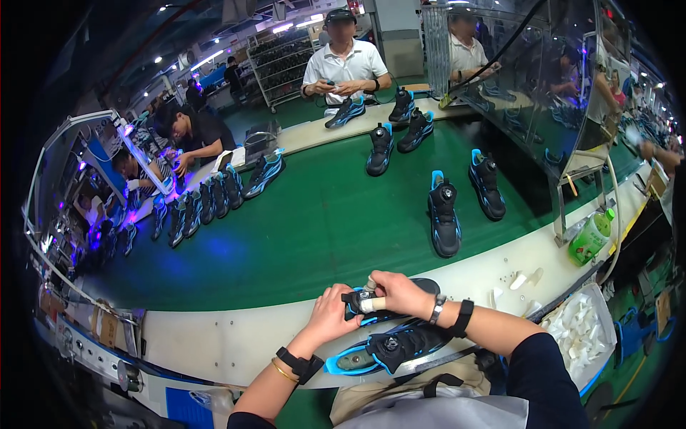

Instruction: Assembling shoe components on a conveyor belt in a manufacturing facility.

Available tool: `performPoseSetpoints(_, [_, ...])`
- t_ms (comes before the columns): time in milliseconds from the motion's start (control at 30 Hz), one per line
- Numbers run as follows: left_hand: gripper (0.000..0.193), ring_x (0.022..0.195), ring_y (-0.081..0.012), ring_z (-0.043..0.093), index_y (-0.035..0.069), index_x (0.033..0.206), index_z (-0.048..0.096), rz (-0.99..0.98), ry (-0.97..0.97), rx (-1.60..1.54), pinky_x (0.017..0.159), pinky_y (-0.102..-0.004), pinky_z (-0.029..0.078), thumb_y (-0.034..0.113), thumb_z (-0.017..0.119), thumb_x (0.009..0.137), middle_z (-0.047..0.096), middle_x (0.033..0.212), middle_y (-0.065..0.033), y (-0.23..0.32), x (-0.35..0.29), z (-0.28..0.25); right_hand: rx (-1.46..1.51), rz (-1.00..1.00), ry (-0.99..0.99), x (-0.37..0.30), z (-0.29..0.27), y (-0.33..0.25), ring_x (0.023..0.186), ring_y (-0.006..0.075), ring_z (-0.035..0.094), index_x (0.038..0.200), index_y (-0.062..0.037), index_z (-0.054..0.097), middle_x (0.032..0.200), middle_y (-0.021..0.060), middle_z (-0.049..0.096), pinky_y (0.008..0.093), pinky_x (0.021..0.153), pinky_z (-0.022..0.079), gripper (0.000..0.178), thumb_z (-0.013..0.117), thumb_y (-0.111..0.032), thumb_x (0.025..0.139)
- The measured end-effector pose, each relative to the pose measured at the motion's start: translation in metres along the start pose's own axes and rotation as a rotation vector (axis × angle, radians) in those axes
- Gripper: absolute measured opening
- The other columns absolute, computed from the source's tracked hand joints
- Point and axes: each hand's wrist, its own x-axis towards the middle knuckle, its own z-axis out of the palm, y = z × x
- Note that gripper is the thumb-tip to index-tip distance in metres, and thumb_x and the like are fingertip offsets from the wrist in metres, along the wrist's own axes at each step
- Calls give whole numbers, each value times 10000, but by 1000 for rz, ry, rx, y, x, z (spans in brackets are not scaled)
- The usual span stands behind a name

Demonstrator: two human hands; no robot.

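Black-and-blue sneaker [427, 285] is sitting between my hands at the belt-side edge of the pale worktop [214, 342], its toe pointing to my right and its opening to my left; whether its sole is resting fully down, I cannot tell. My left hand [331, 313] is curling around the heel end, its grip holding the shoe. My right hand [400, 294] is reaching over the middle of the shoe, its grip narrow and its fingertips, wearing what look like cream covers, working at the opening; I cannot tell whether they are pinching the tongue or the collar. Nearer me, a matching sneaker with a round lacing dial [394, 346] is lying alongside, its blue-lined opening also facing left. Beyond, more sneakers are standing on the green conveyor belt [307, 232], and a co-worker in a white shirt [350, 68] is facing me across it. To my right, a box of white scraps [582, 329] is sitting near my forearm. I judge that I am adjusting the upper around the opening; the next move seems to be calling for a steady left hold while my right fingertips are finishing there.
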Motion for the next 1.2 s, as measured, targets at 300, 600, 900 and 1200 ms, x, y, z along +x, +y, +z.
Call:
performPoseSetpoints(300, [502,1063,-340,545,56,1094,533,13,19,-11,910,-443,443,228,771,686,540,1165,-129,-1,0,3,13,44,23,-1,11,9,679,232,548,1144,-73,588,751,62,535,363,642,476,503,814,-264,737])
performPoseSetpoints(600, [553,1052,-342,535,43,1117,529,-18,6,-35,918,-436,433,230,758,650,565,1140,-136,-3,1,-1,100,97,40,2,8,-5,634,152,490,908,-46,547,692,21,521,316,594,447,434,848,-296,721])
performPoseSetpoints(900, [772,1028,-348,542,62,1219,492,33,-33,-74,902,-426,448,360,866,614,570,1161,-138,-3,-12,-3,-19,140,60,-9,14,-10,658,207,557,1130,-51,609,723,54,557,326,632,492,546,847,-257,684])
performPoseSetpoints(1200, [814,988,-318,588,175,1280,474,-126,71,-43,842,-433,470,351,879,596,616,1053,-94,4,-8,5,23,162,84,-1,8,-9,588,183,525,930,-47,603,648,35,526,316,600,473,385,834,-224,680])
